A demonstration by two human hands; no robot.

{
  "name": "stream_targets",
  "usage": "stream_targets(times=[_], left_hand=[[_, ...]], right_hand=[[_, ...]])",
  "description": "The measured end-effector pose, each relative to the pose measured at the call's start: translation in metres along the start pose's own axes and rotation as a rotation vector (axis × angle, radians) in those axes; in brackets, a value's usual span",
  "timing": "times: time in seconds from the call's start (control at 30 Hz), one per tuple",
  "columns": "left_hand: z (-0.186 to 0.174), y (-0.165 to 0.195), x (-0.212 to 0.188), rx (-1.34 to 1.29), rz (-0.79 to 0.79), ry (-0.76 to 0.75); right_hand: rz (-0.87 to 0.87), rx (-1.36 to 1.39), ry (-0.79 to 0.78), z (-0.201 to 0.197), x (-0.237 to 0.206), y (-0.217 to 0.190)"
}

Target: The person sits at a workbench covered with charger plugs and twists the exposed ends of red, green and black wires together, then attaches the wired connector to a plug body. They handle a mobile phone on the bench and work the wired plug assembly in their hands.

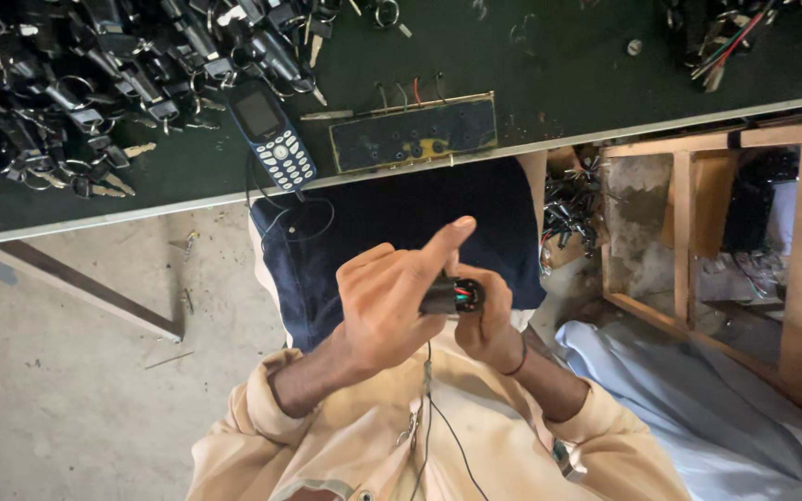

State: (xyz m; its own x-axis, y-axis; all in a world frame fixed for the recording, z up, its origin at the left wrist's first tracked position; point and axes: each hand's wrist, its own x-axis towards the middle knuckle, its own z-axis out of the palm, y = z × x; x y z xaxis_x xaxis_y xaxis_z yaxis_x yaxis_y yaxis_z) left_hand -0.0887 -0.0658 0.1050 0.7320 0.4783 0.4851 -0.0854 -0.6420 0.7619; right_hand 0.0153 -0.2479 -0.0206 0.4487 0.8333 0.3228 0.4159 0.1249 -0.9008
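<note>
Both hands meet over the lap, each with its grip closed on one small black cylinder [451, 297] whose open end shows red, green and blue wires. The left hand [384, 301] wraps the cylinder from the left, its fingers curled round the body and its forefinger stretched out straight toward the far right above the part. The right hand [488, 325] cups the cylinder from below and from the right, with a dark band on its wrist. A thin black cord [433, 417] hangs from under the hands down over the beige sleeves toward the near edge of the view. Beyond the hands lies a dark blue cloth [392, 223] across the knees. Farther still runs the edge of a worktop [559, 56] with a dark green top. On it, just past the cloth, sits a blue phone [273, 135] with pale keys, tilted, and a cable loops from it down over the cloth. Just right of the phone lies a flat dark panel [414, 133] with a pale rim and short wires standing from its far side. The far left of the worktop carries a heap of keys [76, 83] with black heads and metal rings, and a smaller pile of parts [726, 32] sits at the far right corner. Right of the lap stands a wooden frame [689, 232], with a pale blue cloth [698, 408] near it, and bare concrete floor [58, 371] spreads to the left.
</note>
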Motion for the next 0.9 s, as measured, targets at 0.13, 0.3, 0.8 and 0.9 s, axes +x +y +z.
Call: stream_targets(times=[0.13,0.3,0.8,0.9], left_hand=[[-0.007,0.001,0.003,0.01,0.052,-0.018],[-0.011,0.003,0.009,0.016,0.058,-0.003],[-0.014,-0.014,-0.026,0.281,0.093,-0.594],[-0.011,-0.014,-0.027,0.192,-0.024,-0.637]], right_hand=[[-0.047,-0.013,-0.048,-0.007,0.025,-0.021],[-0.031,-0.036,-0.087,-0.014,0.047,-0.04],[-0.18,-0.416,-0.467,-0.068,0.086,-0.084],[-0.154,-0.44,-0.465,-0.075,0.091,-0.088]])
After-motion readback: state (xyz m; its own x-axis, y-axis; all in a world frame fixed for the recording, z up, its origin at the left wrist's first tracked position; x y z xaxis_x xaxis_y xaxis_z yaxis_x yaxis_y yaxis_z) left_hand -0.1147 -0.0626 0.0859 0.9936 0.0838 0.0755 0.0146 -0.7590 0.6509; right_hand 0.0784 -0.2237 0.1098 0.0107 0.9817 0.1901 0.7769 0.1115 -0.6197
